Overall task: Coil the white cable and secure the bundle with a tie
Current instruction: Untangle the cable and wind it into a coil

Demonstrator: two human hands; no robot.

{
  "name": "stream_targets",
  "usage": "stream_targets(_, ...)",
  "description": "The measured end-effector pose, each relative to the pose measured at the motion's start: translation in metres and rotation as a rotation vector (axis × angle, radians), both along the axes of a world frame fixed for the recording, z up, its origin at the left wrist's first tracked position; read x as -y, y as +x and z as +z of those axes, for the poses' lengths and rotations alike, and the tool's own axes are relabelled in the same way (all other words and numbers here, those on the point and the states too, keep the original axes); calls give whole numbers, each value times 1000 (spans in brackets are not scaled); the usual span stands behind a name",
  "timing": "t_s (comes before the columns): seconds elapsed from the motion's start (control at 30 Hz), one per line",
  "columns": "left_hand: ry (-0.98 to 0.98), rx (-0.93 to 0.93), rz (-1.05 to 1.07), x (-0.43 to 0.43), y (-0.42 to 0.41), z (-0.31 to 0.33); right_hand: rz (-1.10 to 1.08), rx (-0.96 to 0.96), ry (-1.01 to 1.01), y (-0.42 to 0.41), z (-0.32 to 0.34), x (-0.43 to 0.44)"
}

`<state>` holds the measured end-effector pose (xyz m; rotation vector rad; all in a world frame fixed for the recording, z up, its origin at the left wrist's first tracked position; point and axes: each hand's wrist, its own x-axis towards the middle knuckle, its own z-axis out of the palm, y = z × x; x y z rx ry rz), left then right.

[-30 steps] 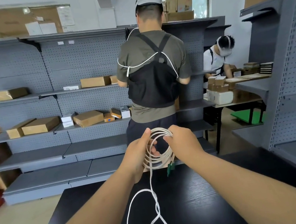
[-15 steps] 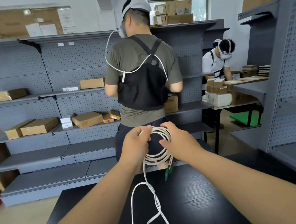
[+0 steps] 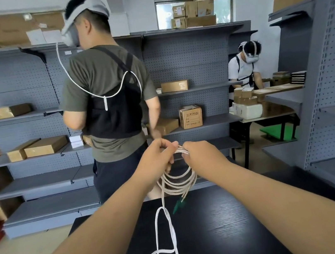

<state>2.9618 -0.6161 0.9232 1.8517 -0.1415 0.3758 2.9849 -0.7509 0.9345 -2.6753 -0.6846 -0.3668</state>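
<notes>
Hands met in the air above the far edge of the black table (image 3: 231,226), in the single head view. The left hand (image 3: 156,161) had its fingers curled round the top of the coil (image 3: 179,181), pinching the gathered loops with the thumb on top. The right hand (image 3: 201,156) gripped the same top stretch just beside it, fingers folded over the strands and the back of the hand toward the camera. The two hands were nearly touching.

Below them the coil hung as a rough ring of several white loops, clear of the table. A green plug (image 3: 177,205) dangled from its lower right, just above the tabletop. The rest of the cable (image 3: 167,246) dropped from the coil's lower left onto the table, made one long narrow loop, and lay in a loose tangle at the bottom edge of the frame.

Just beyond the table a person (image 3: 103,82) in an olive shirt, black harness and headset stood with their back to the camera. They faced grey pegboard shelves (image 3: 186,67) that carried cardboard boxes (image 3: 190,116). Farther right, a second person (image 3: 246,67) in a white shirt and headset bent over another table stacked with small boxes.
</notes>
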Motion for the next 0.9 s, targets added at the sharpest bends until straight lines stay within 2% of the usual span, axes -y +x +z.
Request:
stream_targets(0.1, -124, -86, -56, -5, -2, -6, -21, 25, -40, 1, 2, -4)
stream_targets(0.17, -283, -190, -99, -8, -2, -11, -41, 44, -55, 2, 3, -6)
stream_targets(0.27, -447, -244, -161, -14, -3, -22, -51, 73, -91, 3, 3, -7)
stream_targets(0.43, -508, -344, -265, -9, -7, -42, -85, 97, -132, 5, 9, -4)
stream_targets(0.53, -408, -381, -344, -9, -7, -58, -104, 118, -127, 6, 14, 2)
stream_targets(0.6, -284, -439, -308, -14, -5, -66, -126, 112, -126, 9, 15, 8)
stream_targets(0.7, -197, -475, -232, -26, -3, -69, -136, 113, -174, 9, 16, 17)
stream_targets(0.77, -121, -439, -151, -31, -2, -61, -126, 123, -226, 4, 16, 23)
stream_targets(0.9, -20, -249, 55, -29, -1, -32, -111, 170, -295, -6, 15, 35)
